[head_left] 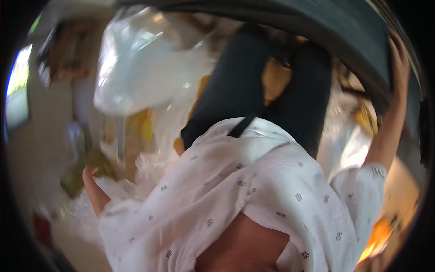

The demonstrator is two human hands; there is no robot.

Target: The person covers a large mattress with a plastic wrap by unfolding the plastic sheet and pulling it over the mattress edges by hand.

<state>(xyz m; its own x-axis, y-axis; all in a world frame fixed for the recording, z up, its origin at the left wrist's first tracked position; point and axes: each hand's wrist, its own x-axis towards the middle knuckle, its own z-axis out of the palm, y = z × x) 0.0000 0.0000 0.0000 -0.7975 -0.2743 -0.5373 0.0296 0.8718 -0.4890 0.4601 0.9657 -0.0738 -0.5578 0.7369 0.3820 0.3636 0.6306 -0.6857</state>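
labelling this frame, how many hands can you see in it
2. The left hand is at the left, blurred; the right hand is at the upper right, by the dark grey surface. Others could be hidden behind the clear plastic.

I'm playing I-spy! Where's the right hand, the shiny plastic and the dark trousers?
Right hand (400, 61): head view, middle of the hand.
Shiny plastic (136, 75): head view, its middle.
Dark trousers (233, 77): head view, left leg.
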